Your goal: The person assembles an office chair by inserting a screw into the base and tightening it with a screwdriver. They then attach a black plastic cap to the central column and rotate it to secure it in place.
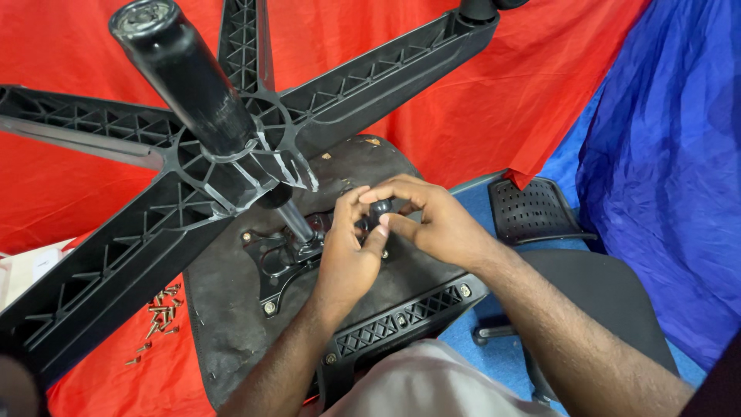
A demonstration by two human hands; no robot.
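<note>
Lap: a pale cloth (417,378) covers your lap at the bottom edge of the view, just under the near edge of the seat.
Seat: the upturned chair seat (224,309) lies underside up across your lap, dark and scuffed, with a ribbed black bracket (401,318) bolted along its near right edge.
Left hand: your left hand (347,251) rests on the middle of the seat underside, fingers curled up and mostly closed, thumb and fingertips pinching the knob from the left.
Right hand: your right hand (428,220) comes in from the right, fingers bent over the top of the knob and thumb pressed beneath it, so it is closed around the knob too.
Knob: the small black knob (380,208) sits between both hands, just right of the metal plate at the seat's centre; how it joins the plate is hidden by your fingers.
Plate: the black metal plate (278,259) is bolted to the seat's middle, just left of your left hand.
Column: the shiny rod (296,220) rises from the plate into the black cylinder (185,77), tilted toward you and up to the left.
Base: the five-armed base (116,255) spreads around the cylinder, ribbed side showing, above the seat's far left.
Screws: a heap of small screws (160,305) lies on the red cloth (540,77), off the seat's left edge.
Other chair: a second dark chair (540,212) stands right of the seat, beside the blue cloth (671,170).
</note>
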